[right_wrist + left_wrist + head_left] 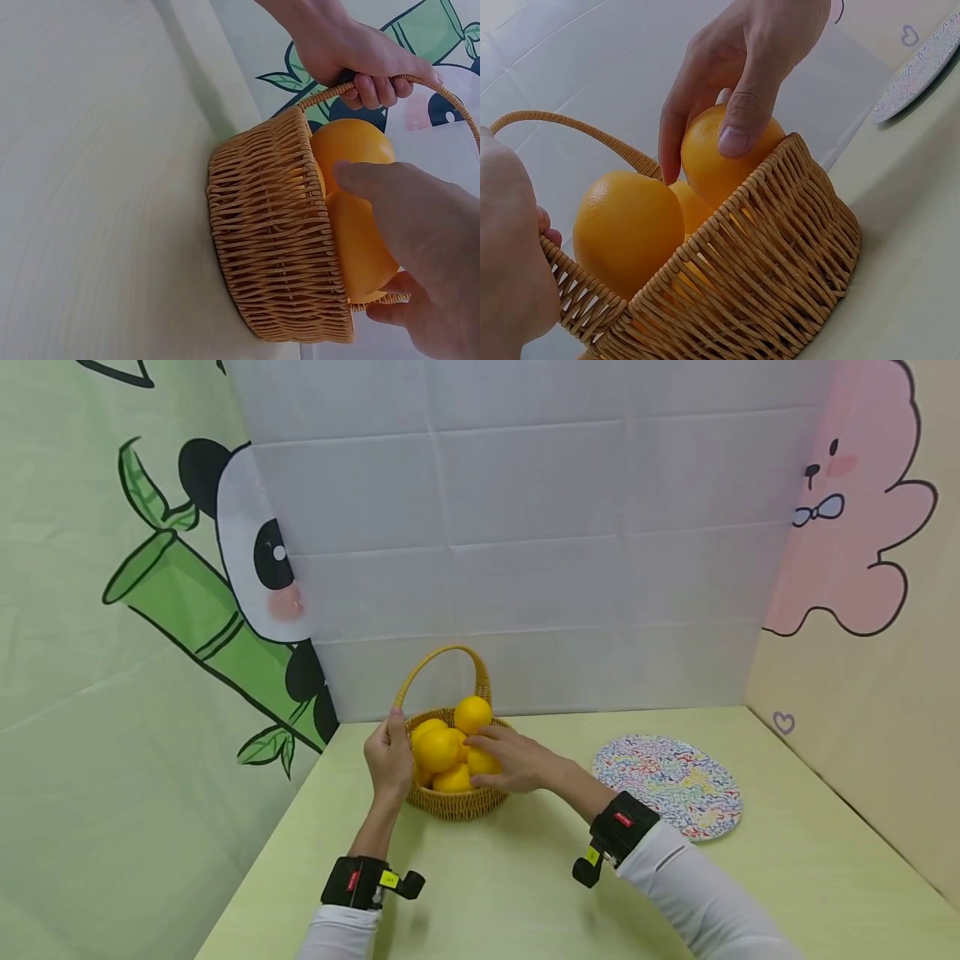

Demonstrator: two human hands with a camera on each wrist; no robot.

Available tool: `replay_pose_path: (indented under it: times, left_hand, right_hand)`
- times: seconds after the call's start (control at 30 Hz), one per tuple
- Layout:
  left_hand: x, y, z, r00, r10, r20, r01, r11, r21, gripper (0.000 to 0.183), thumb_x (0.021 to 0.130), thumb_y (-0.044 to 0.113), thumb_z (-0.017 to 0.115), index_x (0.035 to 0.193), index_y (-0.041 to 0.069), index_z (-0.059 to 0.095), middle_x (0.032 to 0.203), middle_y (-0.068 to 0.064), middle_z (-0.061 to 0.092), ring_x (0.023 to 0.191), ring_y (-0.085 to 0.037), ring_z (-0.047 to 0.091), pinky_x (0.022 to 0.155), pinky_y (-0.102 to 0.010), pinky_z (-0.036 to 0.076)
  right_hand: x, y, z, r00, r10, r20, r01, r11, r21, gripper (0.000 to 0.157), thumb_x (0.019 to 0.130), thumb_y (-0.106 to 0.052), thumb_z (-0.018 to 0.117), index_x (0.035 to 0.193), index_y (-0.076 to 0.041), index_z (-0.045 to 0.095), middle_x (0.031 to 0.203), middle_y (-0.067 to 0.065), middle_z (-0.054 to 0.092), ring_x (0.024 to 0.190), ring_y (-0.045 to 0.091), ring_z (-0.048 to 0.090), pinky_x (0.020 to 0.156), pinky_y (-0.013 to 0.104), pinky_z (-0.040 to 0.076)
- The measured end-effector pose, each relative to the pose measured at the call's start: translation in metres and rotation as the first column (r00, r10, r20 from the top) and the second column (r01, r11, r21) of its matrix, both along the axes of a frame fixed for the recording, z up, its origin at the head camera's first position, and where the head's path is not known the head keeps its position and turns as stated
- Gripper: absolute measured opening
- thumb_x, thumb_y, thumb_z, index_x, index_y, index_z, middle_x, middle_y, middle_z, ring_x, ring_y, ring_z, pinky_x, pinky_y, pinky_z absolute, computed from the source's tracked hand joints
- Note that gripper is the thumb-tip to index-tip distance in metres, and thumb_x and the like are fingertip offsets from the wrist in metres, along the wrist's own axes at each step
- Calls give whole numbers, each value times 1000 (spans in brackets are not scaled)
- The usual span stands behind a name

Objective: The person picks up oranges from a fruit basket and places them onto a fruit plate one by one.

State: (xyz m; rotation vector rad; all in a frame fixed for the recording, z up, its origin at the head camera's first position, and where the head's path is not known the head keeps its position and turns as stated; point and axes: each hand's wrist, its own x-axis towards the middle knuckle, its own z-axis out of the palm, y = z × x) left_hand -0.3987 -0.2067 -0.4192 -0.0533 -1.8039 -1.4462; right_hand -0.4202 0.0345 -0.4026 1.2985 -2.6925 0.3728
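A wicker basket [457,807] holding several oranges [438,750] stands upright on the table. My left hand [390,760] grips its arched handle [442,653] low on the left side; in the right wrist view its fingers curl round the handle. Over the basket's right side, my right hand [517,762] holds an orange [712,174] with the thumb on the near side and fingers round the far side. This orange sits at the rim, among the others. One more orange [473,715] lies on top of the pile near the back.
A round, flat board with a multicoloured scribble pattern [667,785] lies on the pale table [517,893], right of the basket. A white wall covering [532,568] rises close behind the basket, with cartoon-printed panels at both sides.
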Motion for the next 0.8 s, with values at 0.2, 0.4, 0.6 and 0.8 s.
replay_pose_path:
  times: [0.2, 0.4, 0.6, 0.8]
  left_hand:
    - [2, 2, 4, 1000, -4, -3, 4, 1000, 1, 58, 108, 49, 47, 64, 12, 39, 53, 4, 33, 42, -7, 28, 38, -21, 19]
    - [-2, 1, 1, 1000, -3, 0, 3, 1000, 8, 60, 106, 55, 47, 63, 13, 39, 53, 4, 32, 43, -10, 28, 39, -20, 19]
    - [-1, 1, 0, 1000, -10, -6, 10, 1000, 9, 61, 106, 55, 47, 63, 13, 40, 51, 5, 33, 42, -11, 29, 38, -20, 19]
    - [-1, 0, -2, 1000, -20, -1, 20, 1000, 21, 60, 106, 53, 47, 62, 13, 40, 51, 6, 33, 42, -10, 29, 39, -20, 19]
  right_hand:
    - [-3, -1, -2, 1000, 18, 3, -17, 999, -39, 62, 98, -46, 66, 151, -18, 51, 152, 6, 45, 133, 22, 44, 107, 45, 44]
    - [-4, -1, -2, 1000, 22, 2, -22, 998, -51, 59, 98, -42, 67, 149, -17, 53, 150, 6, 47, 131, 22, 46, 107, 45, 44]
    - [-3, -1, -3, 1000, 19, 8, -18, 998, -60, 58, 98, -41, 68, 148, -16, 54, 149, 6, 47, 131, 23, 46, 107, 47, 44]
    - [-2, -2, -3, 1000, 7, 19, -6, 998, -62, 57, 98, -40, 68, 148, -17, 55, 150, 5, 47, 131, 23, 46, 107, 47, 43]
